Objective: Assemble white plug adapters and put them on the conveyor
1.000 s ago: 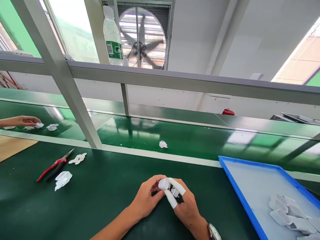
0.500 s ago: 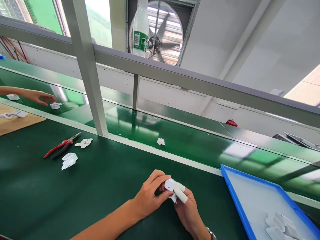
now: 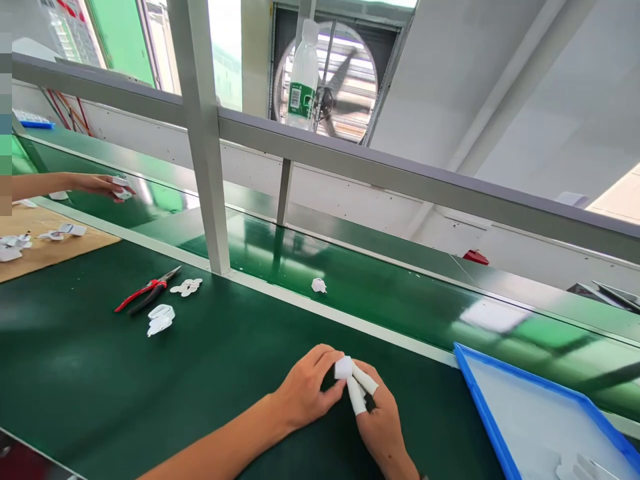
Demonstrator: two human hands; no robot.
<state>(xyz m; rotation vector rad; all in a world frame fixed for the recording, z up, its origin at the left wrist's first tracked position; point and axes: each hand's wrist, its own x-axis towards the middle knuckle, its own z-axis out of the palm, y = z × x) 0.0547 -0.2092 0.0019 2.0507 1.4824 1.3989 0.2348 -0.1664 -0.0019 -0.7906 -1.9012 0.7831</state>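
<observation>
White plastic part (image 3: 343,367) sits pinched between our two hands low over the green tabletop (image 3: 90,380). Our left hand (image 3: 306,390) closes its fingertips on the part's left side; our right hand (image 3: 376,420), two fingers in white cots (image 3: 356,396), grips it from the right. Red-handled pliers (image 3: 146,291) and white pieces (image 3: 160,319) lie well apart to the left. A blue tray (image 3: 484,413) sits to the right, and another person's hand (image 3: 97,184) reaches onto the conveyor belt (image 3: 380,293).

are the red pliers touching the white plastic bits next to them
Apart. The head view shows green table between the red pliers and the white plastic bits.
</observation>
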